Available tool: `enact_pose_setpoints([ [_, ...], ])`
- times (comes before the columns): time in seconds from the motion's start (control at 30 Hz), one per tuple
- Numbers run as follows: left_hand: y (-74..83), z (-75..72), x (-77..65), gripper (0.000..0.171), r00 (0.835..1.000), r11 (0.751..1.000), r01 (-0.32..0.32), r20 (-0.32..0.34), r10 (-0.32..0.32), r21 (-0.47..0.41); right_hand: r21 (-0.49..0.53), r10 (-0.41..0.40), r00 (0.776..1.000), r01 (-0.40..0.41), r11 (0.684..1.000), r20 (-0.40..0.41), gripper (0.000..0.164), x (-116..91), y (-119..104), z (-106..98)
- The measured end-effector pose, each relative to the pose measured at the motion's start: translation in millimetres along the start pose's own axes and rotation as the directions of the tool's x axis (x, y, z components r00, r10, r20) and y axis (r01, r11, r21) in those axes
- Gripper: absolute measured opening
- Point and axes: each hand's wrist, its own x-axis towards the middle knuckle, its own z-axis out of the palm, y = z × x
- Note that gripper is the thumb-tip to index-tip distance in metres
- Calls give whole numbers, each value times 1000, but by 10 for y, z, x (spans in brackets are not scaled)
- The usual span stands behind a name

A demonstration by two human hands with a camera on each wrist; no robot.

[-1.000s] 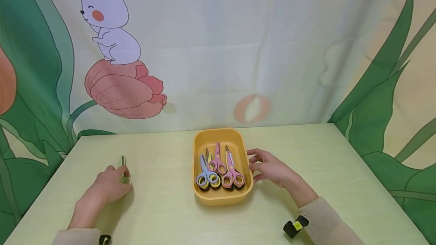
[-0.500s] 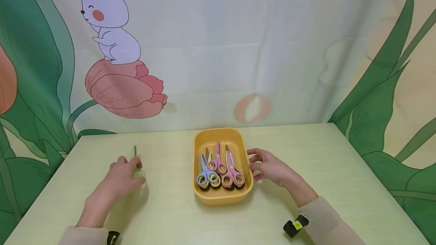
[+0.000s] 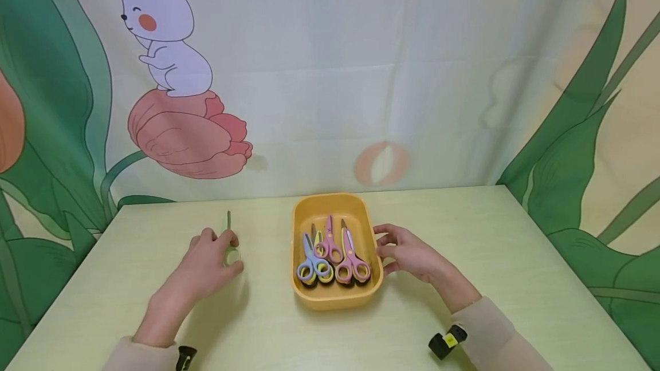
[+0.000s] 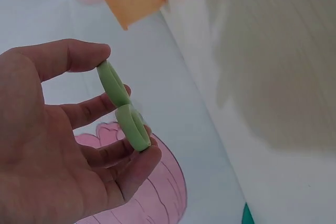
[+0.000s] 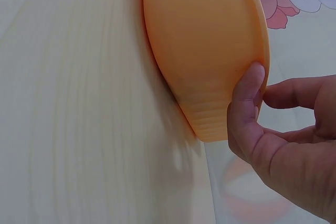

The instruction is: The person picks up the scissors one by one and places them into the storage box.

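Children's scissors with light green handles [image 4: 132, 127] are pinched by their handle loops in my left hand [image 3: 208, 262]. In the head view their blades point away toward the backdrop, left of the yellow-orange tray [image 3: 337, 299]. My fingertips and thumb sit at the two handle rings in the left wrist view. My right hand [image 3: 412, 252] rests loosely curved fingers and thumb against the tray's right outer side, right at the rim. Inside the tray lie blue scissors [image 3: 313, 268], pink scissors [image 3: 353, 268], a smaller pink pair [image 3: 329, 249] and yellow-handled ones [image 3: 326, 275] partly beneath.
The tray stands mid-table toward the back of the pale table [image 3: 490, 233]. Behind it hangs a printed backdrop [image 3: 309, 102] with a rabbit on a flower and big leaves. Dark handle parts show under the upper scissors.
My left hand has moved right and slightly away from me, carrying the green scissors closer to the tray. My right hand and the tray have stayed in place.
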Motion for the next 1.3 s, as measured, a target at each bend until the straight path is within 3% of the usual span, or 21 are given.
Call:
enact_pose_setpoints([
  [0.23,204,55,38,32,999,999,-33,-13,33,5,-4,-4,1000,4,1000,-1,52,-1,1,2],
  [0.83,558,142,137,31,993,994,-105,-50,105,-4,-4,-5,1000,5,1000,4,52,-9,-7,7],
  [1.3,831,249,231,34,991,991,-133,-28,132,-24,-6,0,1000,0,1000,4,52,-12,-17,11],
])
